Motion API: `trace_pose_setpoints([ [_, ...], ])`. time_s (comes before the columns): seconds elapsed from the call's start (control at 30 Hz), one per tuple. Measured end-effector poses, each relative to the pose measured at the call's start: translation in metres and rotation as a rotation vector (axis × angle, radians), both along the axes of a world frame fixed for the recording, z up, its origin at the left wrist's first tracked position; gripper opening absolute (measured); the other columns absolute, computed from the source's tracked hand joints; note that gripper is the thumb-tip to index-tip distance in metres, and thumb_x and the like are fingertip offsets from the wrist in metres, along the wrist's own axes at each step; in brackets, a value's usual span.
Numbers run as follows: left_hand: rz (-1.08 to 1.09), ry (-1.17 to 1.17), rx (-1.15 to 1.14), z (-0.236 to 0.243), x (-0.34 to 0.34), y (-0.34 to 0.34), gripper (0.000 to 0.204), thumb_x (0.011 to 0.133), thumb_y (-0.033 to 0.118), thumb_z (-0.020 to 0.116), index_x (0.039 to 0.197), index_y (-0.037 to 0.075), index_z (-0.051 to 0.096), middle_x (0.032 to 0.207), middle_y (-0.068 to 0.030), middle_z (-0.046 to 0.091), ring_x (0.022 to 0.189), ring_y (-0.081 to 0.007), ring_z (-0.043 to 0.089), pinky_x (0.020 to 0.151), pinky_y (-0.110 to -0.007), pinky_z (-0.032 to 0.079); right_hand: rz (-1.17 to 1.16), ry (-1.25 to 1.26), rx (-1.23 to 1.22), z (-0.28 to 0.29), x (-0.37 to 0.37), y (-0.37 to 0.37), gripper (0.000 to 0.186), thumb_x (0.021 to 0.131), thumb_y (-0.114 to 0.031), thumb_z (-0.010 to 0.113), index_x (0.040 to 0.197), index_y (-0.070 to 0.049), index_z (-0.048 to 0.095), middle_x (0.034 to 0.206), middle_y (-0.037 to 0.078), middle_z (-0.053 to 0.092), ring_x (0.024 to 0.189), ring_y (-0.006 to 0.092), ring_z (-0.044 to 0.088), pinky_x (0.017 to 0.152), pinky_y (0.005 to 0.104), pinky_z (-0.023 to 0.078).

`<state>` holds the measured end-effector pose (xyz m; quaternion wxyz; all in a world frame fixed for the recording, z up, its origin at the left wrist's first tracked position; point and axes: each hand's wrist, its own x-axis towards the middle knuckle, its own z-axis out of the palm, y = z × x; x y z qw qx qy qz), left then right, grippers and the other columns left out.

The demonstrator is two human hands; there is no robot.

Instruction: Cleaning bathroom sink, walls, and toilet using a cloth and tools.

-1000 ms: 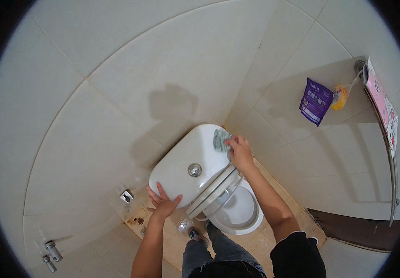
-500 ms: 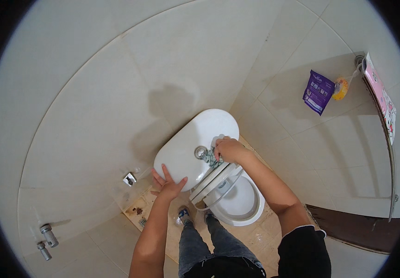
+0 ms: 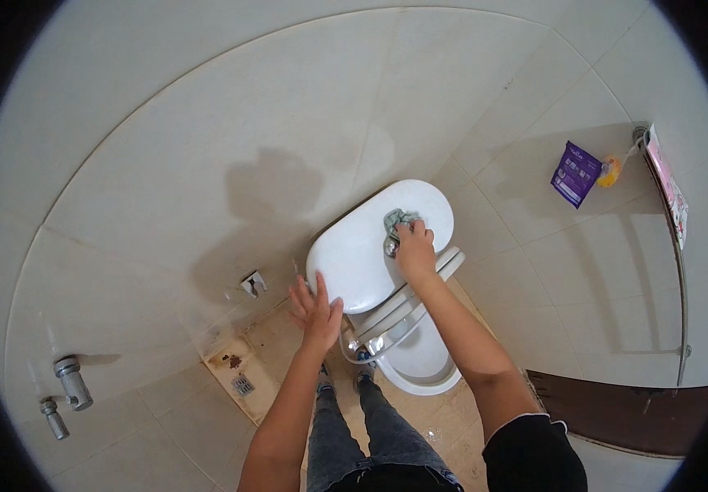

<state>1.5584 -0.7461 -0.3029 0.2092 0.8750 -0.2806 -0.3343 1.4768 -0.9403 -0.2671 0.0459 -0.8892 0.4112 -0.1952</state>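
Cloth (image 3: 399, 218), crumpled, held in grip of right hand (image 3: 417, 252), on far side of flush button (image 3: 390, 247), atop white tank lid (image 3: 350, 275); lid's long axis near-left to far-right; left hand (image 3: 319, 318) spread at left end.

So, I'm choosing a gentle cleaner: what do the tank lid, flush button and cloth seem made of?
Tank lid: probably glazed ceramic, from its smooth, bright white, glossy-looking surface.
Flush button: shiny and silvery, so polished metal or chrome-plated plastic; I can't tell which.
Cloth: seems a thin, matte fabric, since it bunches into soft folds in the right hand.
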Motion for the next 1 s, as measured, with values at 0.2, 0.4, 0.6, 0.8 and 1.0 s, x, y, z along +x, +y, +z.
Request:
trace_pose_setpoints([
  [0.2,0.094,-0.194,-0.293,-0.023,-0.039,0.134,0.061,0.083,0.025,0.053,0.139,0.015,0.030,0.146,-0.0198,0.011,0.132,-0.0459,0.006,0.100,-0.060,0.012,0.822,0.182,0.402,-0.009,0.002,0.047,0.042,0.067,-0.002,0.059,0.108,-0.015,0.060,0.104,0.014,0.051,0.095,0.0313,0.051,0.084,0.0389,0.044],
  [0.4,0.134,-0.185,-0.134,-0.038,-0.058,0.239,0.053,0.083,0.023,0.053,0.134,0.013,0.040,0.145,-0.0187,0.017,0.131,-0.0450,0.011,0.101,-0.057,0.014,0.041,-0.079,-0.115,-0.016,0.063,0.047,0.035,0.078,-0.009,0.049,0.112,-0.007,0.058,0.113,0.016,0.051,0.095,0.0333,0.049,0.080,0.0419,0.043],
  [0.6,0.242,-0.157,-0.134,-0.053,-0.060,0.271,0.047,0.084,0.020,0.052,0.130,0.012,0.046,0.144,-0.0184,0.020,0.132,-0.0437,0.012,0.104,-0.052,0.016,0.815,0.303,-0.030,-0.024,0.077,0.120,0.023,0.076,-0.014,0.053,0.093,-0.012,0.068,0.111,0.007,0.055,0.105,0.0265,0.046,0.088,0.0380,0.037],
  [0.8,0.208,-0.136,-0.165,-0.057,-0.058,0.286,0.044,0.087,0.018,0.050,0.130,0.010,0.045,0.143,-0.0183,0.024,0.132,-0.0417,0.015,0.105,-0.050,0.018,0.496,0.905,-0.287,-0.036,0.123,0.151,0.031,0.081,-0.026,0.051,0.104,-0.013,0.067,0.122,0.003,0.053,0.118,0.0271,0.038,0.098,0.0456,0.023],
  [1.0,0.275,-0.129,-0.172,-0.065,-0.056,0.307,0.043,0.085,0.015,0.052,0.126,0.006,0.049,0.141,-0.0210,0.026,0.129,-0.0437,0.020,0.104,-0.050,0.021,1.093,1.046,-0.490,-0.056,0.039,0.147,0.033,0.076,-0.029,0.053,0.103,-0.016,0.067,0.117,0.001,0.055,0.118,0.0231,0.039,0.101,0.0401,0.023],
])
